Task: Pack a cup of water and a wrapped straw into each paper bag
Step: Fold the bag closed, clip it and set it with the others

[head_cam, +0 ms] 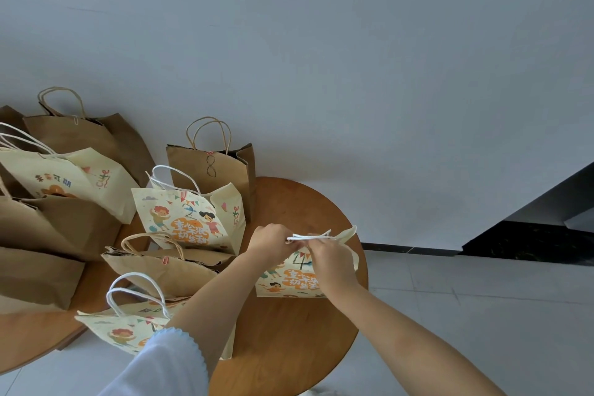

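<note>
A cream printed paper bag [291, 281] marked with a 4 stands at the right side of the round wooden table [289, 341]. My left hand [270, 239] and my right hand [331, 262] both grip its top edge by the white cord handles [310, 236], fingers curled. No cup or wrapped straw shows; the bag's inside is hidden.
Several more bags crowd the left: a cream bag marked 2 [189, 219], a brown bag marked 8 [213, 167], a brown bag lying low [160, 267], a cream bag near me [125, 328]. A grey wall rises behind; tiled floor [466, 315] lies to the right.
</note>
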`<act>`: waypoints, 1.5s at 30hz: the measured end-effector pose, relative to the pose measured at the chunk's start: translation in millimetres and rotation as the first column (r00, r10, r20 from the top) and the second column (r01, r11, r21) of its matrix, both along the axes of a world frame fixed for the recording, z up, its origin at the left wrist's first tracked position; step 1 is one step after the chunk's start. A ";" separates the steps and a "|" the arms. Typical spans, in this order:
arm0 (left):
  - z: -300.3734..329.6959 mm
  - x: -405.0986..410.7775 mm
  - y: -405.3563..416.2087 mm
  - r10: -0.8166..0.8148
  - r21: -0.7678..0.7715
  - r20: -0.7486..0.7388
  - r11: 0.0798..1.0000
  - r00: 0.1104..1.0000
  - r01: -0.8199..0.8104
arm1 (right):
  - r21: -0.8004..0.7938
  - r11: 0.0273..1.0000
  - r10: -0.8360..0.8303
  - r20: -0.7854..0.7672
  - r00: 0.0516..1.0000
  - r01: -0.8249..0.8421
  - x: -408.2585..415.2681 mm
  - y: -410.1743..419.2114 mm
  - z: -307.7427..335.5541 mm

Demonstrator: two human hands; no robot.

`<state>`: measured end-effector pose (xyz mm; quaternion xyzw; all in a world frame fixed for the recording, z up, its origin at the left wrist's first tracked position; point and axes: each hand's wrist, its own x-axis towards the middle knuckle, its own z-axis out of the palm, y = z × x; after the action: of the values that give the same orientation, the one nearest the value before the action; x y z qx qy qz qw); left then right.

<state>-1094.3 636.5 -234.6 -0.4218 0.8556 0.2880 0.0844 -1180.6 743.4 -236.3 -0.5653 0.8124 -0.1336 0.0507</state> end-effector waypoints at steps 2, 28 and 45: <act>-0.7 1.7 -0.6 0.024 0.024 -0.016 0.999 1.000 -0.023 | -0.060 0.997 -0.035 0.051 0.998 0.038 -0.2 4.6 -4.5; 6.5 27.0 10.0 -0.097 -0.149 0.059 0.983 0.994 0.105 | 0.153 0.803 0.589 -0.349 0.729 -0.576 -54.0 62.9 -20.3; 14.6 40.9 55.8 0.102 -0.325 0.154 0.944 0.983 -0.047 | 0.399 0.885 0.323 -0.152 0.934 -0.241 -83.2 60.9 25.7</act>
<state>-1053.4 692.3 -219.9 -0.4849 0.8641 0.1115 0.0759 -1263.8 804.3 -210.6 -0.6688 0.7321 0.0943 0.0886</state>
